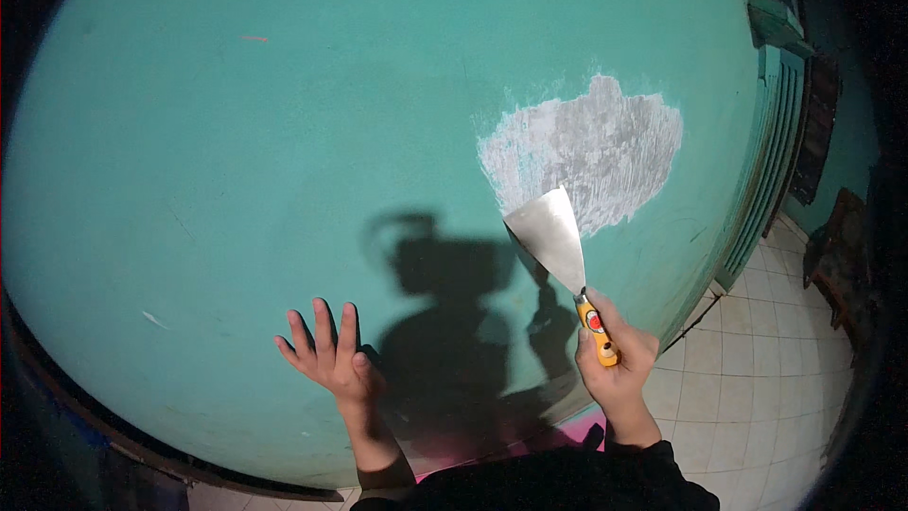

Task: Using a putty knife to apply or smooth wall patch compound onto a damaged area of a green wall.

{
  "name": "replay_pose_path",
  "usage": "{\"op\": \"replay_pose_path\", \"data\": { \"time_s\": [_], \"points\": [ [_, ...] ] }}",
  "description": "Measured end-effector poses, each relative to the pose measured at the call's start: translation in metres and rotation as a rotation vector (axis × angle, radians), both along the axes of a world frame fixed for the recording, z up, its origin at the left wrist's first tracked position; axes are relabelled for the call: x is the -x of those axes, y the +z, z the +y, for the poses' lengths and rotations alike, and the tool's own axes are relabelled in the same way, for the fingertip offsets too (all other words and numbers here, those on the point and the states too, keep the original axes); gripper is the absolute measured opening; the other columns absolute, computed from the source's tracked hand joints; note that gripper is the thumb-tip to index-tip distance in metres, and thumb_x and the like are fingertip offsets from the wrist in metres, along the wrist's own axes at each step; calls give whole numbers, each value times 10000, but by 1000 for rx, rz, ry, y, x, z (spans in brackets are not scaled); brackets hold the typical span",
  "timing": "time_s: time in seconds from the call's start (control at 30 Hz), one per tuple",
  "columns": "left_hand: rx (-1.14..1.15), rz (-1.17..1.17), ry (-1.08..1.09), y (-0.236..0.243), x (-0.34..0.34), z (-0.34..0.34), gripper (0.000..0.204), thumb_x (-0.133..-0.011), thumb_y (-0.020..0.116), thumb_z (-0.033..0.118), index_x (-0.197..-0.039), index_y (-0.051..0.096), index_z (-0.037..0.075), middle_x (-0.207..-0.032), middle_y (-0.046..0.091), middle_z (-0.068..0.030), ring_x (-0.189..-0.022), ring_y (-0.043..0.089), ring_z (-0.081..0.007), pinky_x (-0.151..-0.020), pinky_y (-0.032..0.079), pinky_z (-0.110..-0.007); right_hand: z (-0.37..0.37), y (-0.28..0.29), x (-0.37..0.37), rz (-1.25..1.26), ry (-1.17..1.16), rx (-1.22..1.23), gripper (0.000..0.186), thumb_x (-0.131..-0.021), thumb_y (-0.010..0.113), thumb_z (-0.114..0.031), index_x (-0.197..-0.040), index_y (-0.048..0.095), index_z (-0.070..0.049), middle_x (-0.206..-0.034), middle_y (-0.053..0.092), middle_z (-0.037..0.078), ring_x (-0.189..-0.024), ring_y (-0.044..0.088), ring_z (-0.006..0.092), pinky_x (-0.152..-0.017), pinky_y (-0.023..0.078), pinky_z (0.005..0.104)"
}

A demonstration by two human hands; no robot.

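Observation:
My right hand (619, 350) is wrapped round the yellow handle of a paint scraper (553, 232). Its wide metal blade points up and to the left, with the edge at the lower left border of a scraped patch (591, 147) on the green wall (284, 132). Whether the blade touches the wall I cannot tell. The patch is grey and white with a ragged outline, bare of green paint. Lower left of it, my left hand (331, 350) is raised with fingers spread, holding nothing.
A dark shadow (449, 322) falls on the wall between my hands. Right of the wall lies a pale tiled floor (738, 350), with a green slatted shutter or door (771, 151) above it. A brown wooden piece of furniture (837, 255) stands at the far right.

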State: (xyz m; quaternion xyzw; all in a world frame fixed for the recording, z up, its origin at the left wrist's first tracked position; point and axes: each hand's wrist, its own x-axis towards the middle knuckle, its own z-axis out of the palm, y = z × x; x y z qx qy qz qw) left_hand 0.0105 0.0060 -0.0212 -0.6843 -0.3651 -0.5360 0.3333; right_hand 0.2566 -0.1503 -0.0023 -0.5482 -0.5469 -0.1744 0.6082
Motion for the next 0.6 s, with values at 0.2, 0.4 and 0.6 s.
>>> {"op": "replay_pose_path", "data": {
  "time_s": [0.2, 0.4, 0.6],
  "points": [
    [8, -7, 3, -2, -5, -2, 533, -944, 148, 377, -1150, 598, 178, -1328, 449, -50, -1283, 310, -336, -1067, 73, -513, 14, 0, -3, 13, 26, -44, 390, -696, 633, -6, -1083, 595, 25, -639, 596, 115, -479, 550, 163, -494, 433, 238],
    [-2, -14, -17, -3, -6, 2, 524, -937, 155, 363, -1143, 604, 185, -1326, 451, -50, -1281, 313, -338, -1067, 74, -518, 16, -4, -11, 46, 35, -59, 383, -701, 633, -10, -1079, 595, 34, -644, 599, 123, -489, 556, 148, -503, 438, 234],
    [-34, -36, 3, 0, 5, 6, 523, -932, 161, 368, -1131, 612, 192, -1315, 464, -44, -1278, 323, -317, -1070, 76, -505, 15, -2, -15, -17, 40, -39, 364, -711, 622, -25, -1068, 598, 43, -623, 587, 115, -483, 543, 126, -504, 430, 227]
  ]
}}
